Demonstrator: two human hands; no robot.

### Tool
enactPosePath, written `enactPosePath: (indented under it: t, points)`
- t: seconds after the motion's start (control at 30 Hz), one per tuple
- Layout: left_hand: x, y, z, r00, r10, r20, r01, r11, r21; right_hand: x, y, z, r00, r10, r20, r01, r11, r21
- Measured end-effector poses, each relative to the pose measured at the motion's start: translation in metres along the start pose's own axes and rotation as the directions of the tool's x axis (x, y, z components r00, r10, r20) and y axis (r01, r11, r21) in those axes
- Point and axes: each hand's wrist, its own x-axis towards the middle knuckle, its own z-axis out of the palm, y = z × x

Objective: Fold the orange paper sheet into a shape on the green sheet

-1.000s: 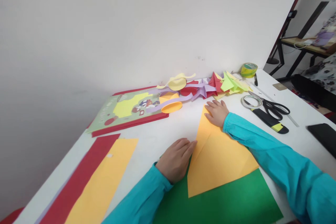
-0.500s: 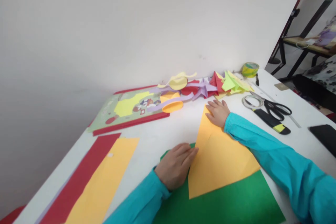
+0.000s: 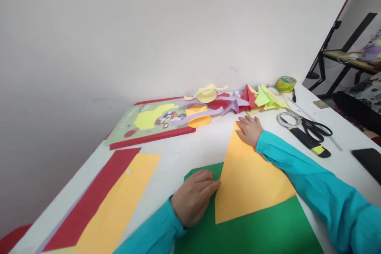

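An orange paper folded into a triangle (image 3: 247, 174) lies on a green sheet (image 3: 262, 230) on the white table (image 3: 202, 143). My left hand (image 3: 193, 198) lies flat on the green sheet, its fingertips pressed against the triangle's left folded edge. My right hand (image 3: 250, 130) rests flat, fingers spread, on the triangle's far tip. Both arms wear teal sleeves.
Red and orange paper strips (image 3: 113, 198) lie at the left. A green booklet (image 3: 149, 121) on red card, an orange paper cup (image 3: 199, 120) and folded paper shapes (image 3: 247, 99) line the wall. Scissors (image 3: 312, 127), clear tape (image 3: 287, 119), a utility knife (image 3: 309, 145), yellow-green tape (image 3: 286, 84) and a phone (image 3: 367, 158) sit at right.
My left hand has slid back along the triangle's left fold toward me. The right hand stays on the tip. The view has shifted slightly.
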Motion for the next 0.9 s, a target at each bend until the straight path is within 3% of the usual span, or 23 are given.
enactPosePath:
  t: [0.37, 0.63, 0.9]
  points:
    - [-0.003, 0.005, 0.000, 0.999, -0.012, 0.035, 0.016, 0.995, -0.098, 0.001, 0.002, 0.003, 1.000, -0.001, -0.014, 0.001, 1.000, -0.007]
    - [-0.006, 0.008, -0.003, 0.990, -0.045, 0.132, 0.062, 0.991, -0.121, 0.001, 0.002, 0.003, 1.000, -0.002, -0.003, 0.002, 1.000, -0.018]
    - [0.005, 0.010, -0.008, 0.997, 0.021, 0.072, -0.006, 0.979, -0.204, 0.000, 0.002, 0.003, 1.000, -0.014, -0.009, 0.014, 0.999, -0.033]
